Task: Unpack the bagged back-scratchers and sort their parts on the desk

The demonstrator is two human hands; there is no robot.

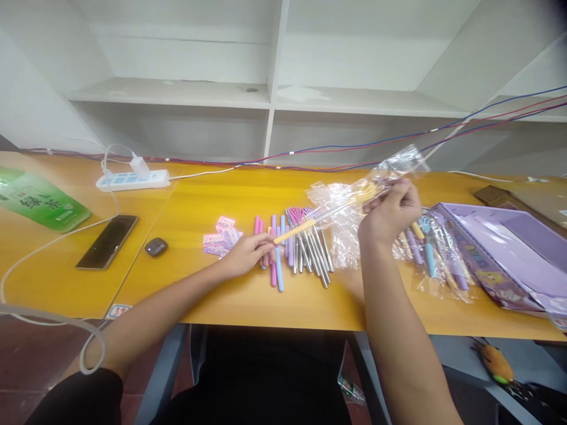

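Note:
A back scratcher [333,210] with a yellow handle, a metal rod and a yellow claw head slants across between my hands. My left hand [248,252] pinches the end of its handle. With closed fingers, my right hand [390,209] grips a clear plastic bag [401,162] around the claw end. Below lie loose pink, blue and purple handles [279,268], partly behind my left fingers. Beside them are several metal rods [312,248] with pink claw heads [299,215]. A heap of clear bags [345,236] lies under the scratcher. Small printed cards [222,237] are left of the handles.
Bagged back scratchers [429,254] lie right of my right wrist, beside a purple box [509,260]. To the left are a phone [107,242], a black earbud case [156,247], a green bottle [42,200] and a power strip [133,180]. Cables run along the shelf [177,94].

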